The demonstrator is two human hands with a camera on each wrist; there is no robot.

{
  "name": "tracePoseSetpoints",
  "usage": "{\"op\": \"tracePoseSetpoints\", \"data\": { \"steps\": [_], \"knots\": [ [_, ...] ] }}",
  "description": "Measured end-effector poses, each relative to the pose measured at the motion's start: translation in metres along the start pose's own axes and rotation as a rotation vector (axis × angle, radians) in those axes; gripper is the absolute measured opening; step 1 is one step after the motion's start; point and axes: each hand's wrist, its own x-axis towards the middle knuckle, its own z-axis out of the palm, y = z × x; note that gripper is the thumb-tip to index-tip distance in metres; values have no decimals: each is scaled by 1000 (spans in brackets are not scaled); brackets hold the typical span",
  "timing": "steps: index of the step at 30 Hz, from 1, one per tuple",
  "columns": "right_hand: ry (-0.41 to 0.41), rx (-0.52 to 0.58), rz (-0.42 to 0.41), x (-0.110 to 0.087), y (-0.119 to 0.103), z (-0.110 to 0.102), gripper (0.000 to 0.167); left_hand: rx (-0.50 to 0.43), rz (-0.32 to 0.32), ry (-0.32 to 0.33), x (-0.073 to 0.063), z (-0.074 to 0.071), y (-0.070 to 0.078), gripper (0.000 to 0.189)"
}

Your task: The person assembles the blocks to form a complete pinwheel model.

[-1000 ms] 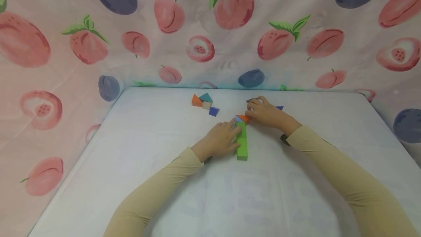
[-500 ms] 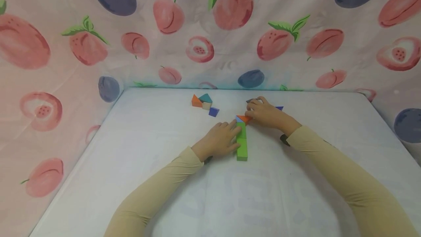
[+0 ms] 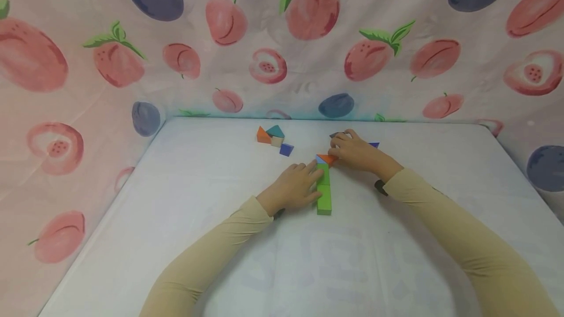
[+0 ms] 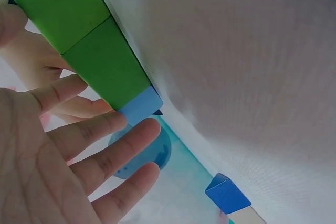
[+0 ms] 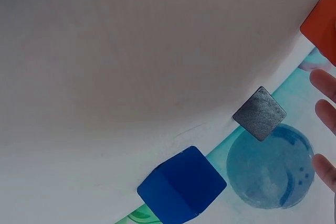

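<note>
Two green blocks [image 3: 324,203] lie end to end in a line on the white table. Their far end meets a light blue triangular block [image 4: 140,105] and an orange triangular block [image 3: 326,159]. Along the left side of this row, my left hand [image 3: 293,187] rests with fingers spread, fingertips at the green blocks and near the light blue one. My right hand [image 3: 359,153] touches the orange block from the right, its other fingers extended loosely beyond it. In the right wrist view, the orange block [image 5: 321,24] shows only partly at the edge, with three fingertips below it.
A dark grey block [image 5: 260,114] and a blue block [image 5: 181,184] stand near my right hand. At the back left sit an orange triangle [image 3: 263,134], a teal triangle [image 3: 275,130], a beige block [image 3: 276,141] and a blue block [image 3: 286,149]. Fruit-patterned cloth [image 3: 308,82] rises behind the table.
</note>
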Motion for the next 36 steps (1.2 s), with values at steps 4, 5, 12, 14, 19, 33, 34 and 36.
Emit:
{"op": "tracePoseSetpoints", "data": {
  "steps": [4,5,12,14,19,33,34,36],
  "knots": [
    [-1,-4,1,0,0,1,22,4,0,-2,0,-1,0,50],
    [0,-6,1,0,1,1,23,5,0,-2,0,-1,1,50],
    [2,-5,0,0,1,3,23,15,3,4,0,-1,0,51],
    [2,-1,1,0,1,2,23,15,4,8,0,0,0,51],
    [18,3,-3,-1,2,3,20,18,9,14,0,0,0,51],
    [54,8,-28,-1,0,-1,18,10,14,7,0,1,0,50],
    [52,8,-27,-1,0,-1,18,7,14,5,0,1,0,50],
    [46,5,-26,-1,-1,-2,18,4,15,2,0,0,0,50]
  ]
}}
